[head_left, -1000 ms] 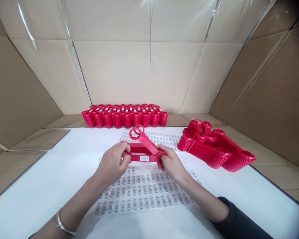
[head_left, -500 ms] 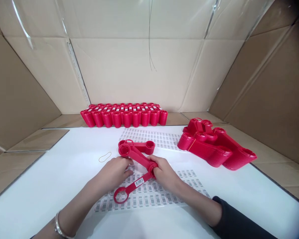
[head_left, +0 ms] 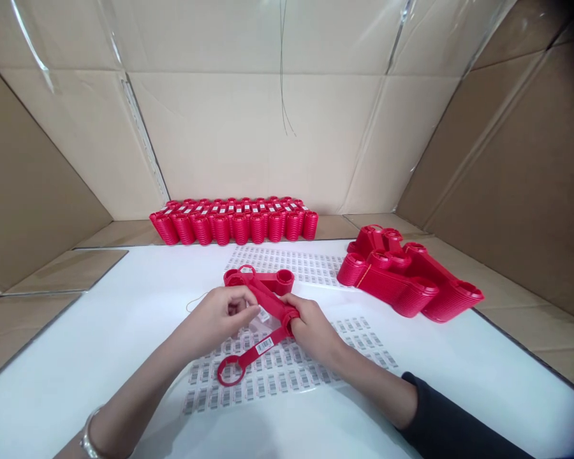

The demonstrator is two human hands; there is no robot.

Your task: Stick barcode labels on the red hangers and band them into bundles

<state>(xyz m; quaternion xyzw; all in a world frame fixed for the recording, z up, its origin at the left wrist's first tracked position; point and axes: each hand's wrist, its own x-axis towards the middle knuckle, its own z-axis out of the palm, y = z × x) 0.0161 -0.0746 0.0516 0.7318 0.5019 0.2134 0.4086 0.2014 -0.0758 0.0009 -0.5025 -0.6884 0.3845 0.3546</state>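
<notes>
My right hand [head_left: 314, 328] is closed around one end of a stack of red plastic ring-ended wrenches [head_left: 270, 303]. From the same grip the lowest red wrench [head_left: 243, 362] fans out toward me, a barcode label [head_left: 264, 345] on its handle. My left hand [head_left: 224, 315] is closed in a pinch beside the stack, with a small white label [head_left: 263, 314] showing at its fingertips. Under both hands lies a sheet of barcode labels [head_left: 249, 389]. Just behind the held stack rests another short stack of red wrenches [head_left: 284, 280].
Banded red wrench stacks [head_left: 239, 226] stand in a row at the back. More stacks [head_left: 406, 280] lie on the right. A second label sheet [head_left: 310, 266] lies behind the hands. A rubber band [head_left: 194, 303] is partly hidden by my left hand. Cardboard walls [head_left: 258, 140] enclose the white table [head_left: 100, 319].
My left hand has risen slightly from the label sheet and its fingers have come together, with a label now showing at their tips. The held stack has tilted; my right hand keeps its grip.
</notes>
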